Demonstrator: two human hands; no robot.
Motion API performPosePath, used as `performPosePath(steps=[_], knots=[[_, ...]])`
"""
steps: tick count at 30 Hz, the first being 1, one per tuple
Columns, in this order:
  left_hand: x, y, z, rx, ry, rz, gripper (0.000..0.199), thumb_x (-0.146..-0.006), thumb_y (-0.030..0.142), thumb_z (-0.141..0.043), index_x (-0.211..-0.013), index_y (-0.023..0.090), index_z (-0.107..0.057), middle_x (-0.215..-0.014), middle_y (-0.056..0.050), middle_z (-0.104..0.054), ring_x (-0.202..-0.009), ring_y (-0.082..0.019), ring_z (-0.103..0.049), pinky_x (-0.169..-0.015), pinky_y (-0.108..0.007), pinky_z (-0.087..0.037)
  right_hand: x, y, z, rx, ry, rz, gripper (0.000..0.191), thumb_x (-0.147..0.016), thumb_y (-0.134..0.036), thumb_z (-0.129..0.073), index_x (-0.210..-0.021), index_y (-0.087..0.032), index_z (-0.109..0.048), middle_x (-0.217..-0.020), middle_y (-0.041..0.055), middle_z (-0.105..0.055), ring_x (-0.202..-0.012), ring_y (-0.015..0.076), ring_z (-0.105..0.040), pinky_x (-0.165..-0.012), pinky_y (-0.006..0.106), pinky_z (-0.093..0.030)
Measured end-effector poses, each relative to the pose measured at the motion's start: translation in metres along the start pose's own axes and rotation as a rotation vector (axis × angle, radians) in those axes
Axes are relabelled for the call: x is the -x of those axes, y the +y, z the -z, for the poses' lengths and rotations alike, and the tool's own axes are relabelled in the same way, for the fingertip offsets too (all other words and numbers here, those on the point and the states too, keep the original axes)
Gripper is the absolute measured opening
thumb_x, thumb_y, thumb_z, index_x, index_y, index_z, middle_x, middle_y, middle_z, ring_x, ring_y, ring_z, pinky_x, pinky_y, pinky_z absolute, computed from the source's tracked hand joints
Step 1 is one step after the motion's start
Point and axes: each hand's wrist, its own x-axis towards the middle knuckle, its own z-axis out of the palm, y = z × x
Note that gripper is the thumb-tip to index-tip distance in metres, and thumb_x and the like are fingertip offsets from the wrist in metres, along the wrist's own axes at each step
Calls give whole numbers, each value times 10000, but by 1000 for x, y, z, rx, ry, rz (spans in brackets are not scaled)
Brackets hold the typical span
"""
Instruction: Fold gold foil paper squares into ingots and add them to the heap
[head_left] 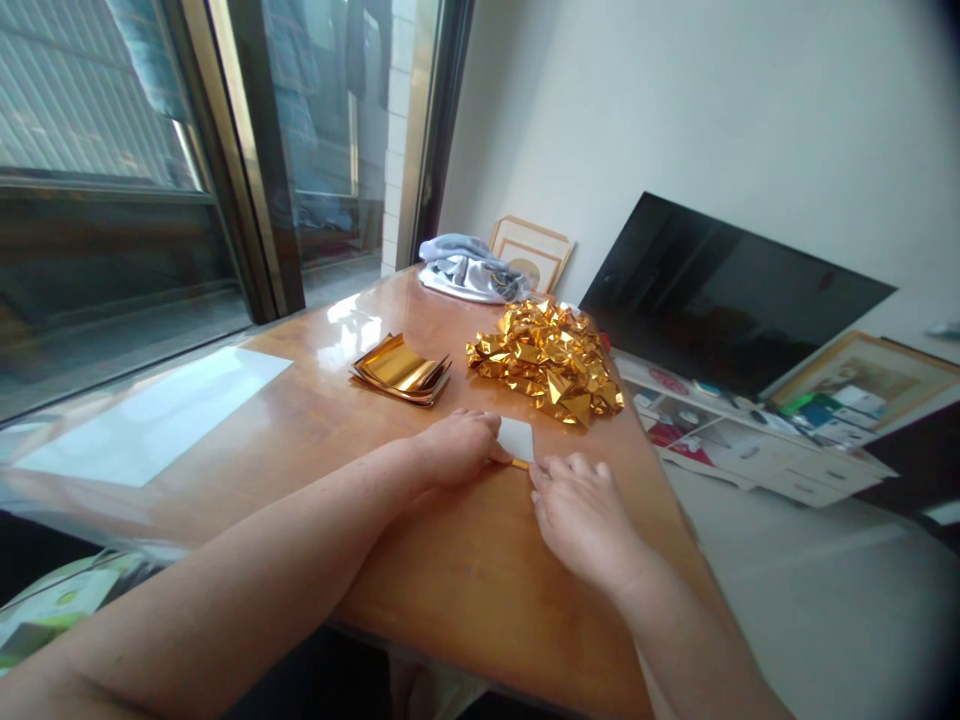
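Note:
My left hand rests on the wooden table, its fingertips pressed at the left edge of a small white card. A thin gold foil strip runs along the card's lower edge. My right hand sits just to the right, with its fingers pinching the strip's end. Behind the hands lies a heap of crumpled gold foil. A stack of flat, curled gold foil sheets lies to the left of the heap. The card's lower part is hidden by my fingers.
A large white sheet lies on the table's left side, beside a tall window. A grey cloth and framed pictures stand at the far end. A dark screen leans on the wall at right, above a low shelf.

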Motion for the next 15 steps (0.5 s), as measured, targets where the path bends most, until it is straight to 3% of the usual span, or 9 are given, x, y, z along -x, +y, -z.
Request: performPosePath(steps=[4,9,13,15], knots=[[-2,-4,-7,4,32,-12,276,-922,420,-568,-1046,247,-743,-998,-86,-682,-949,-252,-625,-803,-321,-431,-4,15,4,-137,12,-19,232,-931,-247,-482,-922,-223,-713,-985,131,-671,-967,299,-563,-807,412,-379],[-2,-1,-5,3,41,-1,262,-897,419,-602,-1017,233,-742,-974,-90,-684,-926,-258,-627,-784,-323,-423,-26,23,5,-628,125,-129,225,-934,-292,-444,-801,-219,-610,-850,58,-658,-836,213,-602,-732,317,-443],[0,1,0,31,46,28,300,-873,440,-623,-1063,234,-730,-960,-79,-683,-922,-239,-624,-837,-315,-422,-49,12,-12,-1070,8,-357,109,-863,-281,-489,-850,-213,-574,-766,19,-653,-681,165,-608,-614,264,-466],[1,1,1,50,54,17,305,-876,450,-617,-1076,251,-730,-964,-66,-683,-933,-228,-621,-854,-305,-420,-58,9,-21,-1179,-80,-419,81,-821,-240,-504,-852,-204,-569,-729,16,-649,-633,149,-606,-586,247,-472]])
